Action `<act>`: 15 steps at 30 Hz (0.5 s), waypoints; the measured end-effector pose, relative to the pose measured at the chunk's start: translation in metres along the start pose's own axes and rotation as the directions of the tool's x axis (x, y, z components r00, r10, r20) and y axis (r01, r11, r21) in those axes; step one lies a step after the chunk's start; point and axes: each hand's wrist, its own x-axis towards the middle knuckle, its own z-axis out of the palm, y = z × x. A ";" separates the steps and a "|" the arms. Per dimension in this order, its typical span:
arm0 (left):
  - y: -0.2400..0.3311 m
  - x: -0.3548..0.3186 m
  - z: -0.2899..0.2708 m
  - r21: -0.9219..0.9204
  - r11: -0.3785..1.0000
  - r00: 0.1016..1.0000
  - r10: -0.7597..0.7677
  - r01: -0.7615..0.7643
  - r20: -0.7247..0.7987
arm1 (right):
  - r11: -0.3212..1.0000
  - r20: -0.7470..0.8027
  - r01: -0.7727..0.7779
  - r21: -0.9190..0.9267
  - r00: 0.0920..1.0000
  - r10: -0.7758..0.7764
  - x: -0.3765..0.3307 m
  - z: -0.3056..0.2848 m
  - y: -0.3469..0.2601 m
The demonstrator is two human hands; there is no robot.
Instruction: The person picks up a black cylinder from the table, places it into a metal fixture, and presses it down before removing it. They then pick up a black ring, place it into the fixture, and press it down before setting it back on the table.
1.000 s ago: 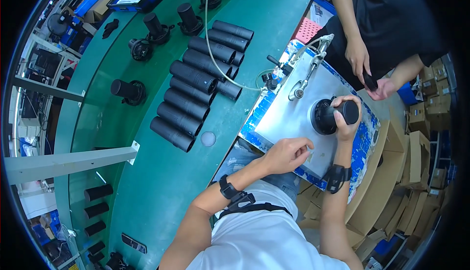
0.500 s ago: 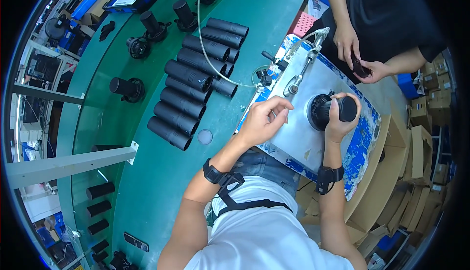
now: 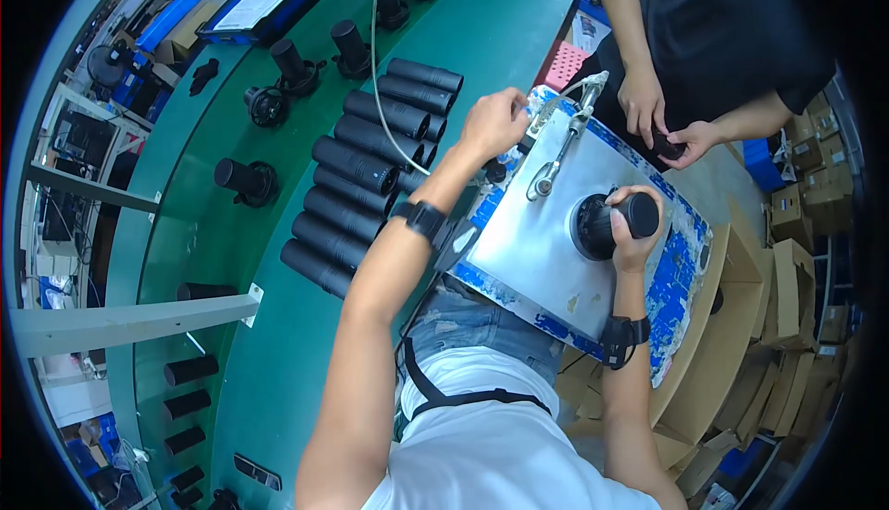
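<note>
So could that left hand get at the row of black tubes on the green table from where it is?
Probably yes. The left hand hovers at the metal plate's edge, right beside the black tubes, with only a thin cable crossing between them.

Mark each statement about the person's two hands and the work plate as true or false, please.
1. The right hand grips a black cylindrical part standing on the metal plate. True.
2. The left hand rests flat on the middle of the plate. False: it is at the plate's far corner, beside the black tubes.
3. The black tubes lie in a row on the green table. True.
4. Both wrists are bare. False: each wears a black band.
</note>
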 end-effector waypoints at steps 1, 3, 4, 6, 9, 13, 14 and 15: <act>-0.026 0.004 0.001 0.249 0.968 0.999 -0.016 0.006 0.038 | 0.996 0.064 -0.029 0.086 0.998 0.024 0.002 0.006 0.000; -0.031 0.014 0.005 0.585 0.805 0.920 -0.298 0.100 0.254 | 0.995 0.057 -0.018 0.095 0.998 0.012 0.000 0.005 0.003; -0.031 0.016 0.009 0.644 0.754 0.864 -0.404 0.129 0.300 | 0.997 0.038 -0.019 0.077 0.999 0.016 -0.001 0.003 0.001; -0.032 0.021 0.014 0.701 0.699 0.803 -0.496 0.142 0.331 | 0.998 0.015 -0.004 0.063 1.000 0.003 0.001 0.002 0.003; -0.025 0.025 0.021 0.672 0.723 0.810 -0.486 0.162 0.327 | 1.000 -0.005 0.003 0.027 1.000 -0.003 0.005 -0.003 0.001; -0.041 0.026 0.015 0.587 0.787 0.835 -0.444 0.190 0.326 | 0.996 -0.059 -0.026 0.090 0.998 0.031 0.010 0.005 -0.012; -0.044 0.029 0.008 0.557 0.814 0.818 -0.429 0.165 0.383 | 1.000 -0.101 -0.014 -0.018 0.995 0.012 0.007 0.007 -0.012; -0.050 0.025 0.001 0.562 0.820 0.780 -0.420 0.107 0.464 | 0.993 -0.139 0.010 -0.114 0.990 -0.026 0.012 0.007 -0.006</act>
